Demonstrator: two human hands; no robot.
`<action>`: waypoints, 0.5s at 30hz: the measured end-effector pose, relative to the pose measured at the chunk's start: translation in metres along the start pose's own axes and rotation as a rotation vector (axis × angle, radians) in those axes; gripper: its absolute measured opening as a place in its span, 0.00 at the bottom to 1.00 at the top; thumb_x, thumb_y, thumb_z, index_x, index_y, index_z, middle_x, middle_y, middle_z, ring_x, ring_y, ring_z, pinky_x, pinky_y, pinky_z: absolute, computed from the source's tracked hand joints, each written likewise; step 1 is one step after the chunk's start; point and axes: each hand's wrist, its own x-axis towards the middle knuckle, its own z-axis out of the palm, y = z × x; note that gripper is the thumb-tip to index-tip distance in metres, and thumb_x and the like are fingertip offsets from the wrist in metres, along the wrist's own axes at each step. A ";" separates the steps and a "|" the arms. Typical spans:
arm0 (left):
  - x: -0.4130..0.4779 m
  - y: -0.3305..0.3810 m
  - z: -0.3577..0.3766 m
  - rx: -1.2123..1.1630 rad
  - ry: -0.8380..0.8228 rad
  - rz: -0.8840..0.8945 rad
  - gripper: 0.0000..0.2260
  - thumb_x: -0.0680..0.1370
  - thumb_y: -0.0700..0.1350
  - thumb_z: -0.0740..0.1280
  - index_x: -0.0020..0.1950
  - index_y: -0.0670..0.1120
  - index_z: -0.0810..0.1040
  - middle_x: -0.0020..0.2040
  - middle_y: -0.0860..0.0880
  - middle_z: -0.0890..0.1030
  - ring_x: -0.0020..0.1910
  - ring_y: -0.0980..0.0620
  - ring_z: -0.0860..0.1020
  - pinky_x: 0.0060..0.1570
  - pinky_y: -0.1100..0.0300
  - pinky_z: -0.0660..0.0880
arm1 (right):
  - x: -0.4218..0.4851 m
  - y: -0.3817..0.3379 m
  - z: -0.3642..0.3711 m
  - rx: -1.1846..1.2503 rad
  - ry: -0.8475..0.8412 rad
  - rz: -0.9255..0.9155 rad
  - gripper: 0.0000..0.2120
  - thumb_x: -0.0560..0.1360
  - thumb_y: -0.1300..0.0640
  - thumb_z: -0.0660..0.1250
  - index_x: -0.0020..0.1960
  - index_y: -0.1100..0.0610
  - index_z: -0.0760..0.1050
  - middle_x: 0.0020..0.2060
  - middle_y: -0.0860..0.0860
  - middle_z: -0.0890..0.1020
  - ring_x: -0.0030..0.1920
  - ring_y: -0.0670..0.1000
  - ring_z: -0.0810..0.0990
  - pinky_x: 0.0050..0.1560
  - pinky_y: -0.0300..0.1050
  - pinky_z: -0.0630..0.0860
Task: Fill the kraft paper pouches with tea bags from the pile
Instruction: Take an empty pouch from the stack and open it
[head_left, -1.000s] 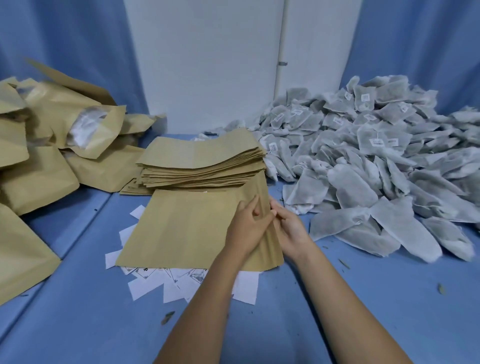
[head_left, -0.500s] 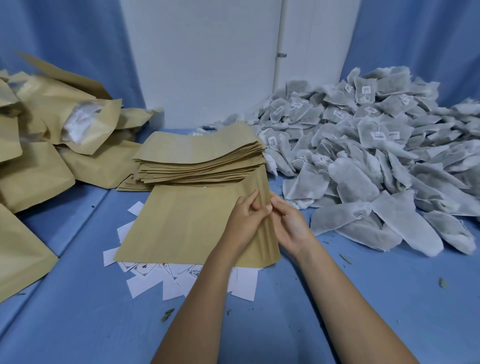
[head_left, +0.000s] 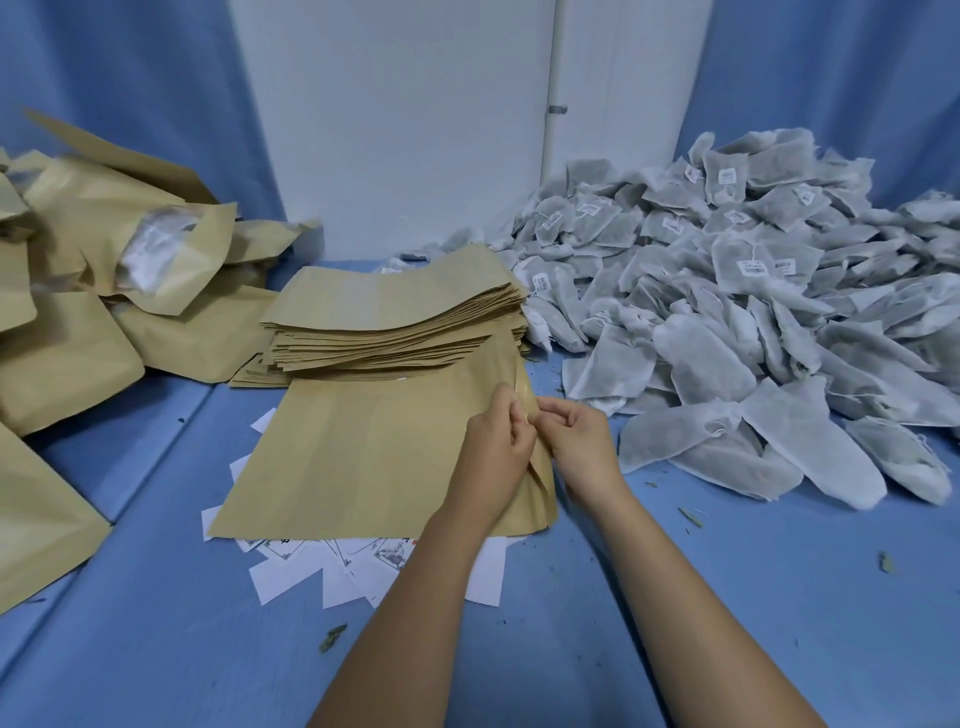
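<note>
Now, left grip (head_left: 496, 447) and right grip (head_left: 579, 441) tight on kraft pouch (head_left: 363, 457) edge

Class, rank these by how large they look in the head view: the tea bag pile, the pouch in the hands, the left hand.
1. tea bag pile
2. pouch
3. left hand
The gaps are plain; no two look alike.

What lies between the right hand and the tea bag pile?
Head view: only a sliver of bare blue table separates the right hand from the tea bag pile.

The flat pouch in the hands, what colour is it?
Plain tan-brown pouch, no print visible; the head view, the only one, shows it.
</note>
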 end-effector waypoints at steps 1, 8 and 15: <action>0.000 0.000 -0.001 -0.030 0.019 0.022 0.10 0.74 0.33 0.60 0.41 0.47 0.63 0.26 0.53 0.64 0.26 0.54 0.63 0.29 0.60 0.62 | 0.000 -0.001 0.000 -0.002 0.011 -0.008 0.13 0.73 0.71 0.60 0.50 0.63 0.81 0.34 0.53 0.85 0.35 0.48 0.81 0.42 0.44 0.78; 0.000 0.001 -0.002 -0.099 0.031 0.028 0.12 0.73 0.29 0.60 0.40 0.44 0.77 0.25 0.57 0.68 0.24 0.59 0.66 0.28 0.70 0.61 | -0.001 -0.004 0.005 0.003 0.122 -0.024 0.10 0.73 0.70 0.62 0.49 0.63 0.82 0.39 0.56 0.85 0.41 0.48 0.83 0.47 0.43 0.78; 0.028 0.008 -0.024 0.576 -0.171 0.381 0.07 0.76 0.43 0.58 0.45 0.48 0.76 0.49 0.50 0.73 0.48 0.48 0.71 0.40 0.52 0.71 | -0.002 -0.013 -0.002 0.162 0.137 0.088 0.06 0.73 0.66 0.67 0.46 0.61 0.83 0.38 0.53 0.85 0.36 0.46 0.82 0.39 0.39 0.79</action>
